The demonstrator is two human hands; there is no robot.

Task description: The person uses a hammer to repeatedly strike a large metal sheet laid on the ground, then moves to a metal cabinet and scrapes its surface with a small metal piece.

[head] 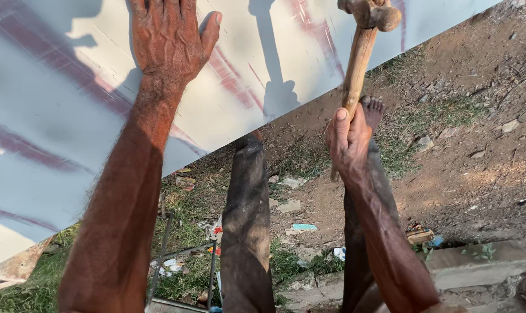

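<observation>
Clamped round the lower end of a worn wooden-handled hammer (360,55), the right hand (348,139) holds its rusty head raised over the large pale metal sheet with reddish streaks (54,104). Left hand (170,37) lies flat, fingers spread, on that sheet. No dent or mark from striking can be made out near the hammer; littered bare ground (466,156) lies below.

Hard, bright sunlight. Sharp dark shadows on the pale sheet (71,87): a hammer-and-hand shadow toward 12 o'clock, an arm shadow beside the left hand (170,35) at 11. Sheet near glare toward 9 o'clock. The hammer (361,52) head at 1 o'clock is slightly soft; the ground (477,162) is sharp. Straight sheet edge, little distortion.
</observation>
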